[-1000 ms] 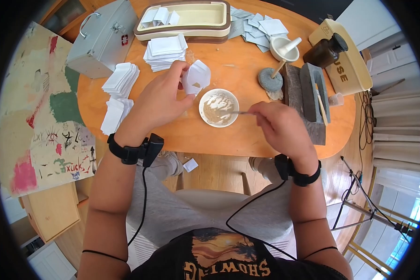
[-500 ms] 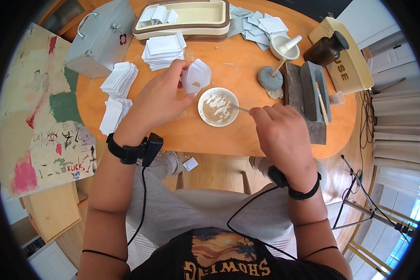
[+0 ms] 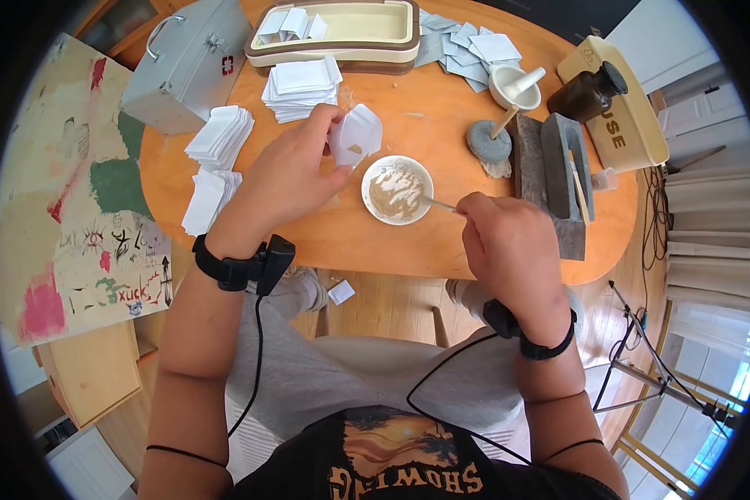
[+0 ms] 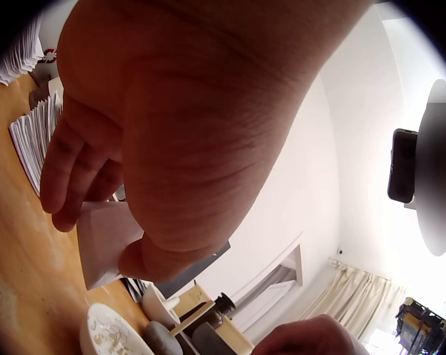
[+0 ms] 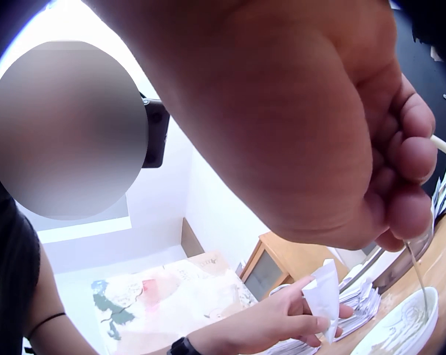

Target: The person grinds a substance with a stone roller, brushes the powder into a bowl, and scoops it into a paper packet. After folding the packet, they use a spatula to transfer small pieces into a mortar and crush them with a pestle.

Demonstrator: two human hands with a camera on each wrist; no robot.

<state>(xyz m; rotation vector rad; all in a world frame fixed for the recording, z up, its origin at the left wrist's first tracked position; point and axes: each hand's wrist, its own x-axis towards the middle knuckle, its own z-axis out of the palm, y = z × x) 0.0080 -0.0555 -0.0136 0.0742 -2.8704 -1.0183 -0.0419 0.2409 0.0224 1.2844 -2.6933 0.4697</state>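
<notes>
In the head view my left hand [image 3: 298, 177] holds an opened white paper packet [image 3: 358, 136] upright, its mouth spread, just left of and above the bowl. The left wrist view shows the thumb on one side of the packet [image 4: 108, 240] and fingers on the other. A small white bowl [image 3: 397, 220] holds beige and white powder [image 3: 396, 192]. My right hand [image 3: 512, 250] pinches the thin metal handle of a small spoon [image 3: 442, 203]; its lower end is in the powder at the bowl's right side. In the right wrist view the fingers curl around the handle.
Stacks of white packets [image 3: 302, 83] lie left and behind. Further back are a cream tray [image 3: 354, 60], grey packets [image 3: 454, 52] and a mortar with pestle [image 3: 512, 90]. On the right stand a round stone with a stick [image 3: 489, 142], a grey stone trough [image 3: 562, 167] and a dark bottle [image 3: 582, 93].
My right hand has drawn back toward my body and right, and the spoon end has moved from the bowl's middle to its right side. The left hand still holds the packet.
</notes>
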